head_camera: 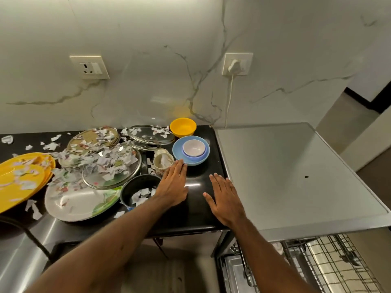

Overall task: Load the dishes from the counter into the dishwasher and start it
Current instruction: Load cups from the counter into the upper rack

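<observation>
Progress: we judge loading not yet begun; every dish we see sits on the counter (196,210).
Far left: yellow plates (21,180), stacked and strewn with paper scraps (105,159).
Left of centre: a stack of steel plates (91,137), two glass lids (135,166), and a floral plate (78,206) towards the lower left, most under scraps.
Centre: black pot (137,185) with scraps inside; small cup (161,163) just behind it.
Centre, further back: yellow bowl (183,126) by the wall; blue bowl (190,160) in front of it, with smaller bowls nested inside.
Right: dishwasher top (285,166), closed flat beside the counter.
Lower right: dishwasher rack (330,263), pulled out; the part we see holds no dishes.
Left to do: we reckon scraps off, all dishes into the rack, door shut, machine started.
Left hand (172,185): flat, fingers straight and together, holding nothing; fingertips reach the near rim of the blue bowl, contact unclear.
Right hand (224,199): flat, fingers slightly spread, holding nothing, over bare counter near the dishwasher's edge; resting or hovering, we cannot tell.
</observation>
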A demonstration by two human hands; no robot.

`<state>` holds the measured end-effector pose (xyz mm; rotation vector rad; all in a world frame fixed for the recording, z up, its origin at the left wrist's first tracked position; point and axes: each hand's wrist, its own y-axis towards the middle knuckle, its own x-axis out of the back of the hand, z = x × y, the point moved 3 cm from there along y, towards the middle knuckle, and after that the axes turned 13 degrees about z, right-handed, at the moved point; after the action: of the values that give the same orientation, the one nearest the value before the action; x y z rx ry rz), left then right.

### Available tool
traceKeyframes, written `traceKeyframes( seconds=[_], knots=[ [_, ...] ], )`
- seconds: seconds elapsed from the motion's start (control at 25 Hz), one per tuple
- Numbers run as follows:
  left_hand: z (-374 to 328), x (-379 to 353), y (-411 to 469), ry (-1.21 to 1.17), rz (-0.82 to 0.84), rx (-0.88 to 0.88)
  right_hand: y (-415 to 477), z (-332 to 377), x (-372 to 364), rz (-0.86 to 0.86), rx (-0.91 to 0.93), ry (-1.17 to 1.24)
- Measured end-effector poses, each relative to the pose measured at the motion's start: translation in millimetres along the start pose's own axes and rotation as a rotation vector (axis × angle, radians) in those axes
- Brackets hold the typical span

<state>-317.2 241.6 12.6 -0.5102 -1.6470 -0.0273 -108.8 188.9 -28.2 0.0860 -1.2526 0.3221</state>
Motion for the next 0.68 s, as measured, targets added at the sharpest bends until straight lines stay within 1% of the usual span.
traceKeyframes(
  seconds=[0.16, 0.28, 0.36, 0.56, 0.68],
  knots=[
    [43.0, 19.2, 7.7, -0.197, -0.097, 0.132, 18.2, 21.5, -6.2, 0.027, 0.031, -0.011],
    [77.1, 23.3, 16.1, -0.306, -0.080, 0.243, 29.5, 36.6, -10.0, 0.026, 0.028, -0.001],
    [91.5, 24.6, 21.8, -0.338, -0.041, 0.251, 34.3, 47.5, -13.0, 0.020, 0.027, 0.006],
    [103.1, 27.8, 31.1, -0.474, -0.017, 0.255, 44.9, 63.8, -15.8, 0.040, 0.045, 0.022],
    [108.7, 24.6, 37.4, -0.504, 0.012, 0.268, 50.9, 68.0, -12.6, 0.050, 0.039, 0.065]
  ],
)
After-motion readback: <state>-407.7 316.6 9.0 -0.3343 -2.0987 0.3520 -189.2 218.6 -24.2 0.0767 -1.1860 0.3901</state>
